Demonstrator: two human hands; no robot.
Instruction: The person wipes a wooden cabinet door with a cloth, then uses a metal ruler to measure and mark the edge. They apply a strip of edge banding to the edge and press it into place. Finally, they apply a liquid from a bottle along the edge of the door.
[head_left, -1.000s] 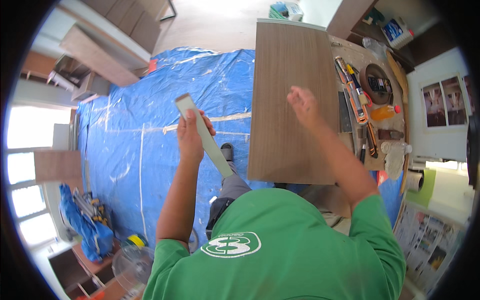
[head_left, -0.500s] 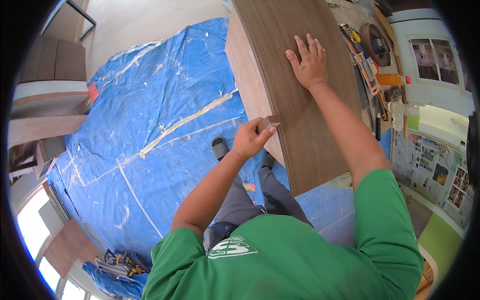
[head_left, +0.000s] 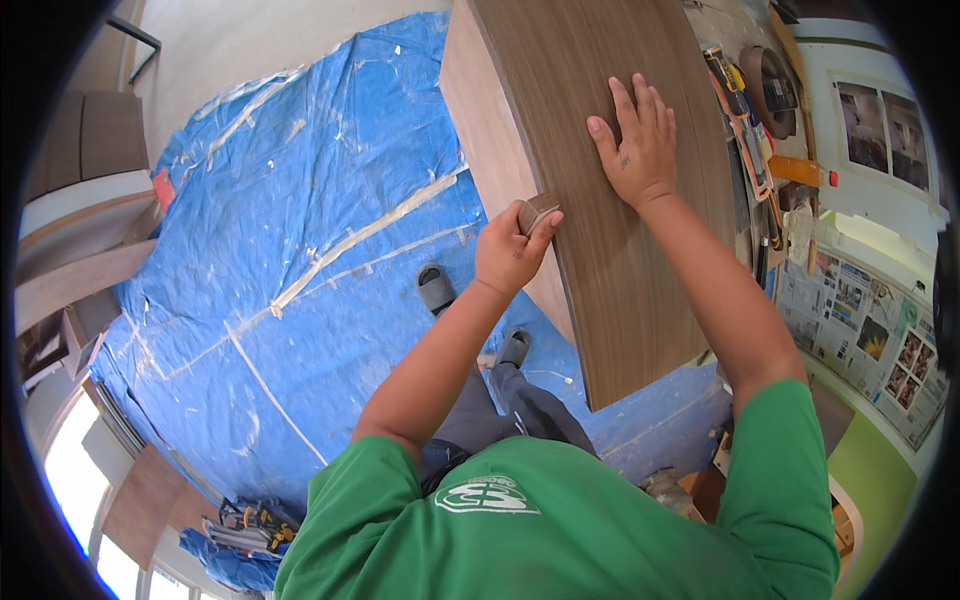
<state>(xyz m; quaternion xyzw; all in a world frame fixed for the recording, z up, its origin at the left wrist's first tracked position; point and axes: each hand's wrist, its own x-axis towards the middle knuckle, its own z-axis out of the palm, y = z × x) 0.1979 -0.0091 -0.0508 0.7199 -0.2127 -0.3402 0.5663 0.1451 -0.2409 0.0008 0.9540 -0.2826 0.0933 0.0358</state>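
Observation:
A dark wood-grain panel (head_left: 620, 300) stands in front of me, with a paler wooden face (head_left: 485, 130) along its left side. My right hand (head_left: 635, 150) lies spread on the panel's top, holding nothing. At the panel's left edge my left hand (head_left: 512, 250) grips a piece with a brown end (head_left: 538, 210), held against that edge; how far the piece extends behind my fingers is hidden.
Cutters and other tools (head_left: 740, 120), a brown roll (head_left: 770, 90) and an orange bottle (head_left: 795, 170) lie along the right side. A taped blue sheet (head_left: 300, 200) covers the floor. Cabinet parts (head_left: 105, 140) stand left; bagged tools (head_left: 245, 540) lie lower left.
The view has turned since the first frame. My right hand has come down flat on the panel; my left hand brought the held piece right to the panel's edge, then slightly farther along it.

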